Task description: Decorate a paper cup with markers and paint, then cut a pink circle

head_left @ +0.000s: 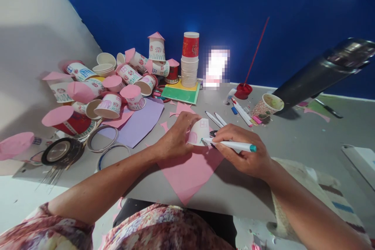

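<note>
My left hand (178,136) is closed around a white paper cup (202,129) that bears pink drawn shapes, one like a window and one like a door. In my right hand (243,148) is a white felt-tip marker (234,145) with a green end. Its tip meets the cup's side near the rim, where small green marks show. Under both hands lies a pink paper sheet (184,179). Two more white markers (215,119) rest on the table just beyond the cup.
Decorated paper cups (125,74) with pink paper tops are heaped at the left, near tape rolls (102,138) and purple paper (143,119). A tall cup stack (190,62) stands at the back. On the right are a patterned cup (266,105), a dark cylinder (316,74) and a cloth (313,187).
</note>
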`<state>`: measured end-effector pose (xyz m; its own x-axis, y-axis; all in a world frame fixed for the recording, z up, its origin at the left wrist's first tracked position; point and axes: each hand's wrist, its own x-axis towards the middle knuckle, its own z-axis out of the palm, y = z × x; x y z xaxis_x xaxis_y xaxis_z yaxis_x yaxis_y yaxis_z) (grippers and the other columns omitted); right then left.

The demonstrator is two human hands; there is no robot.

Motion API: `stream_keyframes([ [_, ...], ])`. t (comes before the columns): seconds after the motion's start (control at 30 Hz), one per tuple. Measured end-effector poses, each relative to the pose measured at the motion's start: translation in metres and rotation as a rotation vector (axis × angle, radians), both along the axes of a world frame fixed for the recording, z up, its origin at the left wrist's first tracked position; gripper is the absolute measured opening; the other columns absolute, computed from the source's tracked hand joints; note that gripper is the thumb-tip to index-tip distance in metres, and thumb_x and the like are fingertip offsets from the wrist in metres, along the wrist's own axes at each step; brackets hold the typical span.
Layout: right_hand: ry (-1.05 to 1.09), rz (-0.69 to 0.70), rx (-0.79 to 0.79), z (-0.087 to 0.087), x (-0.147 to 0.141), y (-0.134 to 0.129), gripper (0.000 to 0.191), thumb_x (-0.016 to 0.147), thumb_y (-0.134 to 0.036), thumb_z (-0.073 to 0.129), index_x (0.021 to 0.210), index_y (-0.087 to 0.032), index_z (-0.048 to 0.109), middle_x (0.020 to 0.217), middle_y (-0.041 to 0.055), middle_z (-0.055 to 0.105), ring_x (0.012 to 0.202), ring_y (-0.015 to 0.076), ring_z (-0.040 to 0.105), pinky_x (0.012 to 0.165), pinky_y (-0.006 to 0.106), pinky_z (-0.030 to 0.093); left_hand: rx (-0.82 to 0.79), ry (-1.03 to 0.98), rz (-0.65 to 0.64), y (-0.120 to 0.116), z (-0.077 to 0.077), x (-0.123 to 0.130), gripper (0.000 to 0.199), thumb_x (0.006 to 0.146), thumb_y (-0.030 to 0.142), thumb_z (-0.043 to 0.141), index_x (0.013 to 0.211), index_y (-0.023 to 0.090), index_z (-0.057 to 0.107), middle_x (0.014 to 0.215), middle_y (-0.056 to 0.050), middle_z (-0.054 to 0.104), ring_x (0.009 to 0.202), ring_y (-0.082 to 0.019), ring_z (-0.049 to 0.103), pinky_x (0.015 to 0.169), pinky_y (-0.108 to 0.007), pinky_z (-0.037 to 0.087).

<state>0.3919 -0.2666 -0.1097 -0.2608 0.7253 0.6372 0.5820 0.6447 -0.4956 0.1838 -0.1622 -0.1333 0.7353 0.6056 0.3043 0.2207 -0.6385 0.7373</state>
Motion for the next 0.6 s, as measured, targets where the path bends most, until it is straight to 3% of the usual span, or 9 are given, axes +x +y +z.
stream_keyframes([
  [0.17, -0.002, 0.023, -0.077, -0.002, 0.001, 0.0, 0.01, 0.095, -0.013, 0.062, 0.096, -0.021, 0.067, 0.083, 0.0038, 0.074, 0.075, 0.0163, 0.07, 0.068, 0.028, 0.054, 0.034, 0.015, -0.022, -0.001, 0.002, -0.001, 0.064, 0.075, 0.028, 0.087, 0.129, 0.023, 0.053, 0.127, -0.011, 0.059, 0.123, -0.031, 0.056, 0.104, -0.046, 0.052],
  [0.37, 0.088, -0.138, -0.086, 0.003, 0.007, 0.0, 0.009, 0.094, -0.015, 0.064, 0.092, -0.021, 0.069, 0.082, 0.002, 0.074, 0.071, 0.0137, 0.069, 0.066, 0.025, 0.052, 0.015, 0.051, -0.042, 0.001, -0.002, -0.004, 0.075, 0.082, 0.03, 0.082, 0.146, 0.026, 0.042, 0.138, -0.012, 0.053, 0.133, -0.031, 0.052, 0.114, -0.049, 0.046],
  [0.47, 0.082, -0.172, -0.103, 0.003, 0.009, 0.001, 0.009, 0.093, -0.015, 0.065, 0.091, -0.022, 0.07, 0.08, -0.0001, 0.075, 0.067, 0.0123, 0.067, 0.065, 0.023, 0.051, -0.02, 0.108, -0.071, 0.0, 0.0, -0.006, 0.078, 0.083, 0.04, 0.081, 0.149, 0.027, 0.041, 0.141, -0.013, 0.05, 0.136, -0.032, 0.05, 0.117, -0.05, 0.045],
  [0.6, 0.062, -0.182, -0.126, 0.003, 0.01, 0.001, 0.008, 0.092, -0.017, 0.065, 0.089, -0.021, 0.071, 0.078, 0.0001, 0.076, 0.064, 0.0122, 0.067, 0.062, 0.023, 0.05, -0.02, 0.137, -0.084, 0.001, 0.004, -0.009, 0.071, 0.082, 0.054, 0.082, 0.139, 0.028, 0.049, 0.138, -0.012, 0.052, 0.132, -0.03, 0.054, 0.114, -0.049, 0.048],
])
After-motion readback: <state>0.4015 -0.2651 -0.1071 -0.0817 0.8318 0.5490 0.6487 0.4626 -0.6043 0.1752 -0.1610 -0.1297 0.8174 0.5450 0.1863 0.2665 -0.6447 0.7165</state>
